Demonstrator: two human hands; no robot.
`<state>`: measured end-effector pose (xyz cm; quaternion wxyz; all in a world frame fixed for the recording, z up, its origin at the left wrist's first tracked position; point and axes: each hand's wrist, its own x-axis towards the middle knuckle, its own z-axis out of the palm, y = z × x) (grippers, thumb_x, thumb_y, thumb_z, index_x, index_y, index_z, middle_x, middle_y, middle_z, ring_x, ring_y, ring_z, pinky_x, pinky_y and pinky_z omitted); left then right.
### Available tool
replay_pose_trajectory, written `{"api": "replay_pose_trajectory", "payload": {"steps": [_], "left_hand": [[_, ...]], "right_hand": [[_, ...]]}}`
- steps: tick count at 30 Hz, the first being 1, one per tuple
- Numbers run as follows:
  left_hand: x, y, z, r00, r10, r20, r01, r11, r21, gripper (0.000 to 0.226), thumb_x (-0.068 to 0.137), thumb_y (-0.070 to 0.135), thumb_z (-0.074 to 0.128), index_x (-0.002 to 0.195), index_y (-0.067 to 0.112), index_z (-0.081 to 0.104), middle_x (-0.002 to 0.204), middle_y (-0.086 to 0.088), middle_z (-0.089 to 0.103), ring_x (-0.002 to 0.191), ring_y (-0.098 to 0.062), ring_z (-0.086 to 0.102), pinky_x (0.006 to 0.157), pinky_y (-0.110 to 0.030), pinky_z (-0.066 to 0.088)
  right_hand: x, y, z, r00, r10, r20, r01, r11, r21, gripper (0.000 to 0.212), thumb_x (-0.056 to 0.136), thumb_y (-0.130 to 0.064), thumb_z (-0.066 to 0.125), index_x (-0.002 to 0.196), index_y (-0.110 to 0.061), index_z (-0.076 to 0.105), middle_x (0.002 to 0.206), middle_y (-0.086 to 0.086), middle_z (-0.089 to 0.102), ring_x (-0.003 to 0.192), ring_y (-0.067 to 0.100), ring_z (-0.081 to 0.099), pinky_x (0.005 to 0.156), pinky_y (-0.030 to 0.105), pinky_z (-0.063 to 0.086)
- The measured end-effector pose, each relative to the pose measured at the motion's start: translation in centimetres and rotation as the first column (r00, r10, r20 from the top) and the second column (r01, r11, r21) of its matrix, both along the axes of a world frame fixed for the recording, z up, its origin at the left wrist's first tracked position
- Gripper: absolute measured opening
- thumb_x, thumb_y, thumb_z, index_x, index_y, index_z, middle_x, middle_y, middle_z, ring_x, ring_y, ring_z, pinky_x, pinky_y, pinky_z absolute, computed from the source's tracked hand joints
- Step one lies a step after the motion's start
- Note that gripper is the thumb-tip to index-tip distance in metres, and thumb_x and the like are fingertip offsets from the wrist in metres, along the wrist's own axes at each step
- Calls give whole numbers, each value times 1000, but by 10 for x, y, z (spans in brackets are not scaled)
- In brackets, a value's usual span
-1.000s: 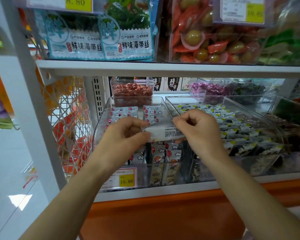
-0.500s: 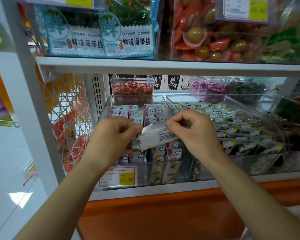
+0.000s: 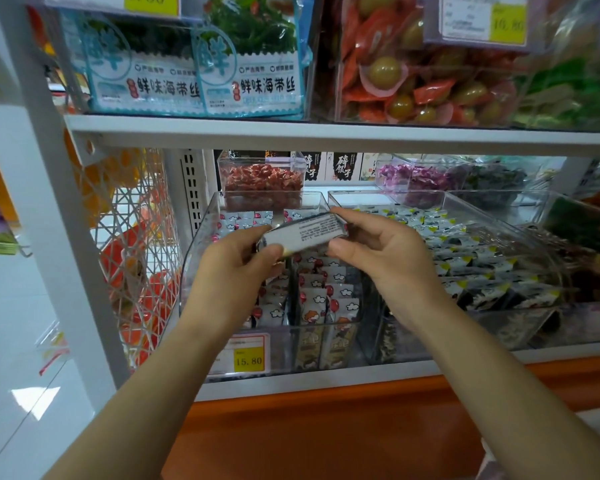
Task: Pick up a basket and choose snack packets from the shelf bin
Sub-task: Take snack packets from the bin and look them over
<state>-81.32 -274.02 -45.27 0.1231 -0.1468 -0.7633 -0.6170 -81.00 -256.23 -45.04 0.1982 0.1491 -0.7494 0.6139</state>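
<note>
Head view: both hands hold one snack packet (image 3: pixel 305 232) in the air, over the clear shelf bin (image 3: pixel 194 261). The left hand (image 3: pixel 236 268), at 8 o'clock from the packet, grips its left end. The right hand (image 3: pixel 385 258), at 4 o'clock, pinches the right end between thumb and fingers. The printed back of the packet faces the camera. More packets of this kind lie in the bin below.

No basket is in view, so I think the chosen packet has no place to go yet. The right pinch looks light. If it slips, the packet may fall at 3 o'clock into the neighbour bin (image 3: pixel 520 233) and mix with other goods.
</note>
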Motion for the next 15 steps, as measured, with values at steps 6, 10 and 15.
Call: {"api": "replay_pose_trajectory", "payload": {"steps": [6, 10, 15], "left_hand": [[-14, 15, -11, 990, 118, -78, -136, 952, -275, 50, 92, 32, 53, 138, 16, 42, 133, -2, 53, 118, -16, 52, 100, -35, 43], [-21, 21, -22, 970, 38, -239, -217, 574, -790, 51, 92, 47, 43, 138, 25, 41, 149, 0, 29, 137, -20, 17, 110, -43, 17], [-22, 23, -28, 987, -5, -163, -136, 524, -841, 49, 88, 52, 47, 131, 28, 47, 150, 0, 25, 139, -20, 9, 111, -46, 12]], "right_hand": [[-2, 9, 1, 972, -231, -45, 228, 971, -68, 7, 85, -14, 66, 84, -21, 67, 86, 7, 68, 71, 13, 67, 57, 25, 58], [-6, 15, 1, 931, -353, -94, 350, 935, -53, 7, 86, -16, 66, 81, -19, 62, 84, 11, 64, 75, 23, 65, 65, 36, 59], [-15, 10, 1, 921, -342, -185, 373, 911, 177, 16, 82, -15, 69, 94, -5, 65, 80, 2, 61, 79, 19, 60, 77, 37, 52]]}}
